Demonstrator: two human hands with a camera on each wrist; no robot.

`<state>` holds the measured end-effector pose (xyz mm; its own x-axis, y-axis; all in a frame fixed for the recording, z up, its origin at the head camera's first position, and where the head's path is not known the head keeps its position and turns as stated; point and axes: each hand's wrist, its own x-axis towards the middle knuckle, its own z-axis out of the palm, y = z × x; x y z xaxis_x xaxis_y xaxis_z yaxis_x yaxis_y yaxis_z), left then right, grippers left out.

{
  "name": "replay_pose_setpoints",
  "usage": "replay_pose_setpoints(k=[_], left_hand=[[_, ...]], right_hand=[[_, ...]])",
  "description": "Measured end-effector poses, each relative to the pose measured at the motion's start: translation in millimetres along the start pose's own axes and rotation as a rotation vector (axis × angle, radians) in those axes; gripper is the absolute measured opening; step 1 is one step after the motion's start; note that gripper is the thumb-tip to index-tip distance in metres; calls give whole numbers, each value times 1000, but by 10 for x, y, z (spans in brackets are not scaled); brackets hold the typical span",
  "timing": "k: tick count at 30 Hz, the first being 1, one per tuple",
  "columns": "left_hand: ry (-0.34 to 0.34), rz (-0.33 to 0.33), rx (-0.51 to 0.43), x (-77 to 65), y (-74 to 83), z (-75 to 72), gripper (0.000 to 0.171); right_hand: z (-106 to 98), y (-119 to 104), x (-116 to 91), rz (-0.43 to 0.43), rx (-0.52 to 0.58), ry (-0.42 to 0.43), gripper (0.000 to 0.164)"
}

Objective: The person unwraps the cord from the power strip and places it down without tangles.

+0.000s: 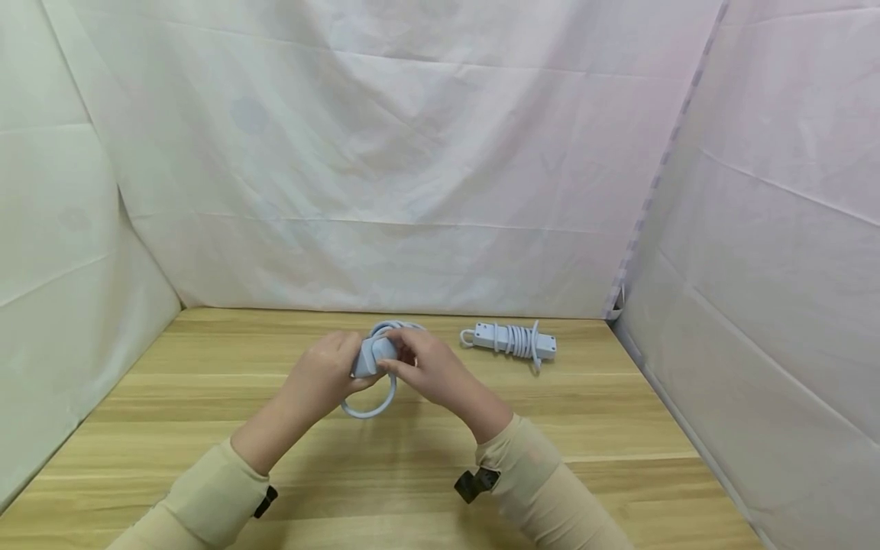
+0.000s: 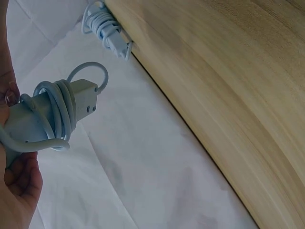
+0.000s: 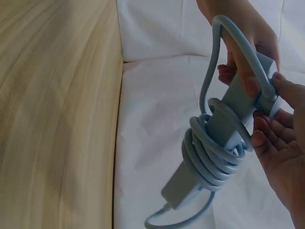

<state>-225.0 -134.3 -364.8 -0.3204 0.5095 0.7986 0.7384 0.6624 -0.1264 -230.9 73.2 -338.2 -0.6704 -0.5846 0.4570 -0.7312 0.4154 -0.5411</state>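
My left hand (image 1: 328,367) grips one end of a pale blue-grey power strip (image 3: 238,98), its thumb lying along the body. Round the strip's middle, several turns of its own cord (image 3: 205,157) are wound. At the gripped end, the thumb and fingers of my right hand (image 1: 429,367) pinch the plug (image 1: 383,351) against the strip. A loose loop of cord arches from the plug, seen in the right wrist view. The strip's far end (image 2: 86,98), with small holes and a short cord loop, points away from me. Both hands are above the table.
A second power strip (image 1: 516,341), also wrapped in its cord, lies on the wooden table (image 1: 591,489) at the back right. White cloth (image 1: 371,153) hangs behind the table and along both sides.
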Motion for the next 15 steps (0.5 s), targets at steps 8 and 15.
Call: replay_pose_setpoints(k=[8, 15], left_hand=[[32, 24, -4, -5, 17, -7, 54], [55, 33, 8, -12, 39, -4, 54]], right_hand=[[2, 30, -19, -52, 17, -5, 29], [-39, 31, -14, -60, 8, -67, 30]])
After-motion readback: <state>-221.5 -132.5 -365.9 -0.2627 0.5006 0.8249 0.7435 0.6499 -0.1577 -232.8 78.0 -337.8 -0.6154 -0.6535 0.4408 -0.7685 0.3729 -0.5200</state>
